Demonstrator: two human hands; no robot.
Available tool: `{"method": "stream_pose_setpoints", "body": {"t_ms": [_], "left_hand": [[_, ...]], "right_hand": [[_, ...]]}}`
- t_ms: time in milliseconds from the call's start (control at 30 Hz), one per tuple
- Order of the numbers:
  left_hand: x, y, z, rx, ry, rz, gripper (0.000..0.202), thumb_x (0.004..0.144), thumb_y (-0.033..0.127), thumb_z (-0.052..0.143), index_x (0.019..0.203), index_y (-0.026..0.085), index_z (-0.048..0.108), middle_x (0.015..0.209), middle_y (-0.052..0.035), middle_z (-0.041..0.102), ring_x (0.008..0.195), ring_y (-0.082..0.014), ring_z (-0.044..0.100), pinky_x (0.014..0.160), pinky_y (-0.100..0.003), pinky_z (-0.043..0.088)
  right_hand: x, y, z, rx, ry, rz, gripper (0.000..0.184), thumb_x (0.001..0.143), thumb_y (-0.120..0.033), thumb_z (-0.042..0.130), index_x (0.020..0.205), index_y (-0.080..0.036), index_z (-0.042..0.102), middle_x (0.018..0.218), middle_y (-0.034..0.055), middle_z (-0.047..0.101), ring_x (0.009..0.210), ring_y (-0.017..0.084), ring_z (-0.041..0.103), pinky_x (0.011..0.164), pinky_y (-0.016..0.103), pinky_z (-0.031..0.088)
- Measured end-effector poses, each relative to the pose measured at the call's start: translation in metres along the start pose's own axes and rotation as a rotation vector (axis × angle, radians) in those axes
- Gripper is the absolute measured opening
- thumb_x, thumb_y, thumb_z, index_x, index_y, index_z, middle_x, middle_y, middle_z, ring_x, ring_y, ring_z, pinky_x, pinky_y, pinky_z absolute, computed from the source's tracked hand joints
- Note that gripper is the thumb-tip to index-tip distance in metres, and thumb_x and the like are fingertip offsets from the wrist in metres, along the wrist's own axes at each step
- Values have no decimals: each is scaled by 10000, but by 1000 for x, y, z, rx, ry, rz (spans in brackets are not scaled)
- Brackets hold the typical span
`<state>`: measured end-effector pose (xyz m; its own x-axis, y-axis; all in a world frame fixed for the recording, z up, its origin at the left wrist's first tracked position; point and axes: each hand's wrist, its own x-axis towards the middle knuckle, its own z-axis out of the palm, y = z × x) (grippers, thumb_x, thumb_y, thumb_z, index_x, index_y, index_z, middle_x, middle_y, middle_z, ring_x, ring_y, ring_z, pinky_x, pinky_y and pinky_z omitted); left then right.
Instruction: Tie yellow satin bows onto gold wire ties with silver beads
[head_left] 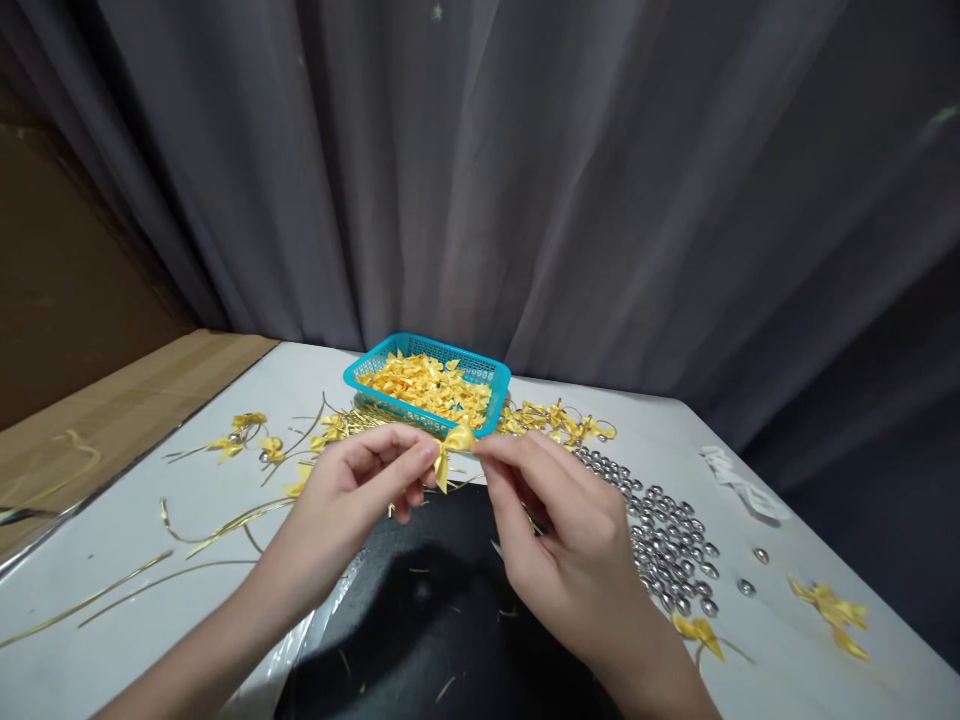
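A yellow ribbon bow (454,441) is held up between my two hands, above a black mat (450,600). My left hand (375,470) pinches its left side between thumb and fingers. On the other side, the thumb and forefinger of my right hand (566,500) close on the bow's right edge. Something thin and pointed shows beside my right hand, too small to make out. Behind the bow stands a blue plastic basket (501,385) filled with many yellow bows (427,385).
Silver domed metal pieces (667,540) are scattered to the right. Gold twist ties (232,525) lie on the white table (135,510) at left. Loose bows (832,612) and a crumpled white scrap (742,485) are near the right edge. A grey curtain (480,180) hangs behind.
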<state>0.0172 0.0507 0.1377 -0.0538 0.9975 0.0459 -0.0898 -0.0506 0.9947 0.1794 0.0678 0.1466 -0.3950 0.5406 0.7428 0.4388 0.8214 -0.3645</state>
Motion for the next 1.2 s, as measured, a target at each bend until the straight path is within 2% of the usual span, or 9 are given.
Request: {"method": "stream_pose_setpoints", "body": {"t_ms": [500,800,967,1200], "left_hand": [[1,-2,-1,8,-6,-8,219,776,379,646,686,179,644,593,43,560,517,-59,468,462,-149,362],[0,-2,-1,78,2,8,236,785,386,634,680,175,632,604,41,564,529,-61,478,476,-153,367],[0,-3,-1,115,6,21,226,788,384,631,692,179,635,616,41,571,538,-63,485,487,-153,378],[1,-2,-2,111,5,40,226,790,384,630,689,183,634,603,45,571,535,-63,492,492,-152,388]], "right_hand": [[0,1,1,8,6,7,151,861,-54,464,896,-116,598,759,33,590,658,97,531,584,210,418],[-1,3,1,-36,-46,29,186,845,-59,475,911,-148,623,710,16,568,591,102,516,545,218,405],[-3,3,0,-46,-76,32,200,843,-55,467,922,-148,625,730,28,589,640,113,559,610,220,448],[-3,2,2,-30,-4,-32,178,847,-45,461,934,-104,605,745,33,605,627,103,562,591,215,449]]}}
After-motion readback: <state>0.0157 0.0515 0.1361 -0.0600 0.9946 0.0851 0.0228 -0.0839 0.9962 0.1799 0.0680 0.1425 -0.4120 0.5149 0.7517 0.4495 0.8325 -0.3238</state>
